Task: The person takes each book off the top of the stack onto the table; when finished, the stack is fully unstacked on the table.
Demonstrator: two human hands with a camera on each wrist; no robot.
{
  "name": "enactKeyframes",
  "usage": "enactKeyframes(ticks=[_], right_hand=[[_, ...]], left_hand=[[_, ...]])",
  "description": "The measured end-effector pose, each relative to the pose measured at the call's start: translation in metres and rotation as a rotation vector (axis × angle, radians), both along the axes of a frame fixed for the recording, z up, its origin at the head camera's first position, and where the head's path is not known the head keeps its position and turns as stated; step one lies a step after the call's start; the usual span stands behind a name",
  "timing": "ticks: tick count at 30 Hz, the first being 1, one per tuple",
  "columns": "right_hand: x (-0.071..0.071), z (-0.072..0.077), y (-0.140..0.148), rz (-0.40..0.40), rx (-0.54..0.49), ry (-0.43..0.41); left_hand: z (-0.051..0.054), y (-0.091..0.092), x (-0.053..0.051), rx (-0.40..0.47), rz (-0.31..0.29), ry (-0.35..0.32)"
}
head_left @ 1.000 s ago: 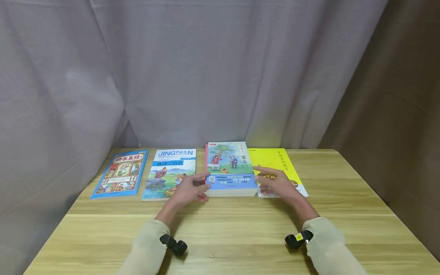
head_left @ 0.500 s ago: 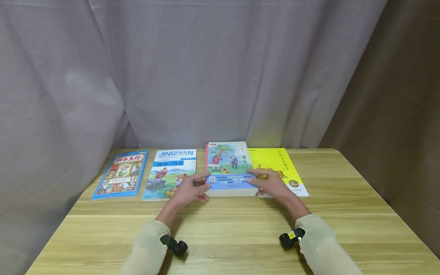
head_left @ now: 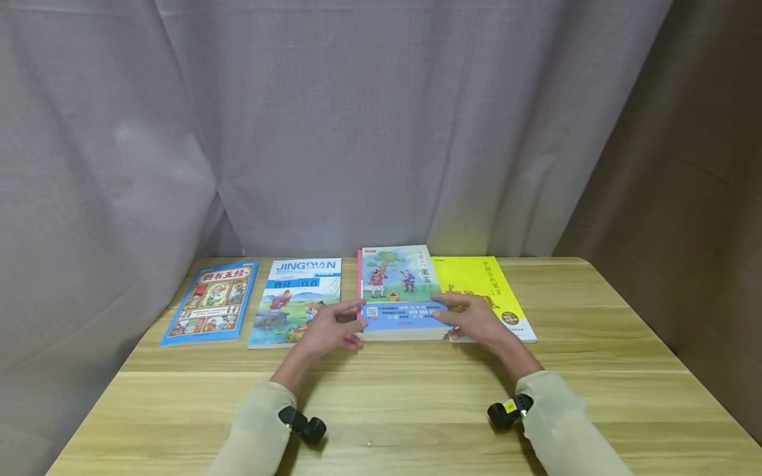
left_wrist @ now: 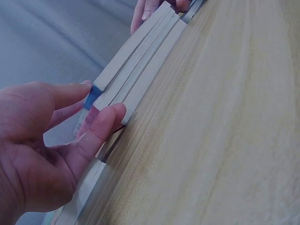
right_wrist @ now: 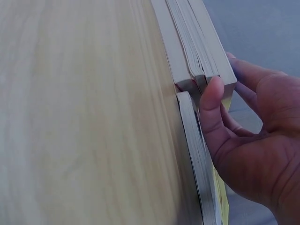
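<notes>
At wooden table's (head_left: pixel 393 383) far side, stack of books (head_left: pixel 393 268) lies flat, yellow book (head_left: pixel 461 274) just beside. Left hand (head_left: pixel 326 328) touches stack's left end, thumb and fingers apart; right hand's (head_left: pixel 481 325) fingers likewise apart, at right end. Layers sit uneven; step seems squaring: best press both ends evenly, leaving yellow book unnudged, then check front edges flush.

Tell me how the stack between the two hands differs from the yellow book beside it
The stack is thicker, made of several books; the yellow book is thinner. The stack's top is pale green above blue, while the yellow book is yellow above white. The left hand and right hand grip the stack, whereas neither grips the yellow book. Both have covers facing up.
</notes>
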State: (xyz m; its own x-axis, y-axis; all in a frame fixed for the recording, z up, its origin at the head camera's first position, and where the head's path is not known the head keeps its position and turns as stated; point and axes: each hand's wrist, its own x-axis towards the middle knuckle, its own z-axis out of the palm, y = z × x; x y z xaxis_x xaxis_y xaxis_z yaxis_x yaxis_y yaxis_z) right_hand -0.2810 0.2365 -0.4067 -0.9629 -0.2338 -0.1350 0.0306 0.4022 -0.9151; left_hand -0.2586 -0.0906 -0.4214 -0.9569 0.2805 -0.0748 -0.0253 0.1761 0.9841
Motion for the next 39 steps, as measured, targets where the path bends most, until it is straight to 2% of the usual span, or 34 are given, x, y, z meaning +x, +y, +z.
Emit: enactKeyframes(ticks=[5,9,15,22,29,32,39], right_hand=[[0.003,0.002,0.008,0.003,0.012,-0.004],[0.007,0.004,0.016,0.049,0.025,0.005],[0.014,0.006,0.024,0.109,0.044,-0.029],[0.013,0.006,0.024,0.071,0.07,-0.061],[0.009,0.001,0.025,0.029,-0.025,-0.111],[0.01,0.002,0.025,0.019,-0.008,-0.085],[0.015,0.007,0.027,-0.042,0.106,0.007]], left_hand=[[0.001,0.001,0.001,-0.008,0.01,-0.007],[0.003,0.001,0.003,-0.029,0.02,-0.016],[0.002,0.002,0.003,-0.049,0.041,-0.033],[0.002,0.003,0.003,-0.046,0.042,-0.029],[0.002,0.004,0.003,-0.033,0.037,-0.038],[0.001,0.004,0.003,-0.029,0.038,-0.039],[0.002,0.003,0.003,-0.029,0.042,-0.036]])
